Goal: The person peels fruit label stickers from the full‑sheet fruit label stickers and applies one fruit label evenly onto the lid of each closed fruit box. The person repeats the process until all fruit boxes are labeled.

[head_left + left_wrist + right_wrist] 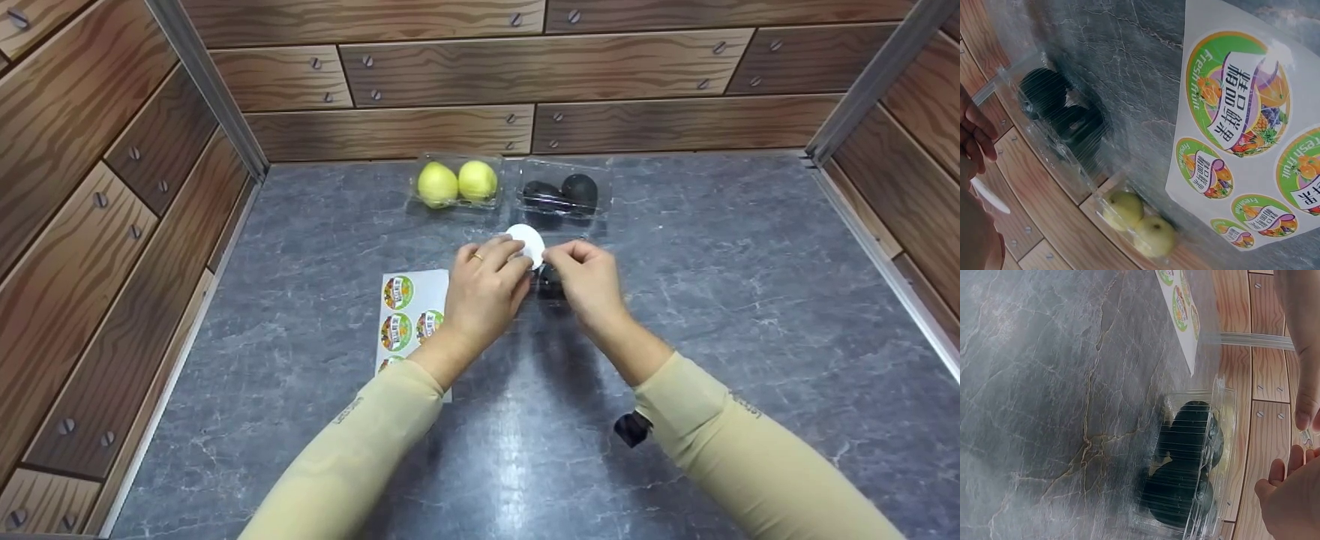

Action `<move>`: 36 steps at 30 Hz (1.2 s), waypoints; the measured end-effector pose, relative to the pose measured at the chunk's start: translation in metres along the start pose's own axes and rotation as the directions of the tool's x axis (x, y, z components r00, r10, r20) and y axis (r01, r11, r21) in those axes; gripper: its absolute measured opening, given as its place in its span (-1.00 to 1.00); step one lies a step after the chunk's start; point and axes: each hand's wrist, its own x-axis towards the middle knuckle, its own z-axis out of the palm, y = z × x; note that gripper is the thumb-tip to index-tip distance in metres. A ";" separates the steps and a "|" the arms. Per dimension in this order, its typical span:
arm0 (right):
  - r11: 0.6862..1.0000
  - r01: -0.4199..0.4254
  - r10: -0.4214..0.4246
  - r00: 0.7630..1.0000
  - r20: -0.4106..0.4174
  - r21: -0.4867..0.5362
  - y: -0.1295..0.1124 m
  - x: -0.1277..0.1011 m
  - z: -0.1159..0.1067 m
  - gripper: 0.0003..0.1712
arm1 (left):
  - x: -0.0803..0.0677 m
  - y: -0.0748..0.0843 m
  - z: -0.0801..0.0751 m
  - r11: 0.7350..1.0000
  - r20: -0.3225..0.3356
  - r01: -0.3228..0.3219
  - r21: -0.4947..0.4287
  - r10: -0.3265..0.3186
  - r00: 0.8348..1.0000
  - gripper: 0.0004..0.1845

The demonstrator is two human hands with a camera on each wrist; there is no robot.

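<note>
The hands (536, 281) hide most of the dark fruit (550, 281) beneath them.

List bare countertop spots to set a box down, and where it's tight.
Free: grey marble-look countertop right of the right hand, out to the metal-edged wall; also the near strip between the beige sleeves. Crowded: the back centre, with the clear clamshell of yellow fruit, the clear clamshell of dark fruit, the left hand and the white sticker sheet.
</note>
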 end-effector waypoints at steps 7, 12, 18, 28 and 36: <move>1.000 0.013 -0.013 1.000 0.010 0.016 0.000 -0.001 0.000 -0.84 | 0.001 0.000 0.000 1.000 0.005 0.002 0.001 -0.002 1.000 -0.91; 0.999 0.026 -0.026 0.999 0.034 0.021 0.001 -0.001 -0.003 -0.85 | 0.003 0.000 -0.001 1.000 -0.002 0.024 -0.006 -0.024 1.000 -0.92; 0.998 0.034 -0.037 0.998 0.056 0.052 0.002 -0.001 -0.005 -0.89 | 0.002 -0.002 -0.002 0.995 -0.025 0.094 -0.034 -0.095 0.995 -0.91; 0.988 0.081 -0.087 0.995 0.040 0.133 0.009 0.002 -0.008 -0.76 | 0.005 -0.004 -0.006 0.970 -0.019 0.215 -0.110 -0.218 0.976 -0.94; 0.990 0.093 -0.098 0.994 0.045 0.104 0.013 0.003 -0.011 -0.79 | 0.014 -0.004 -0.010 0.834 0.011 0.432 -0.343 -0.456 0.890 -0.97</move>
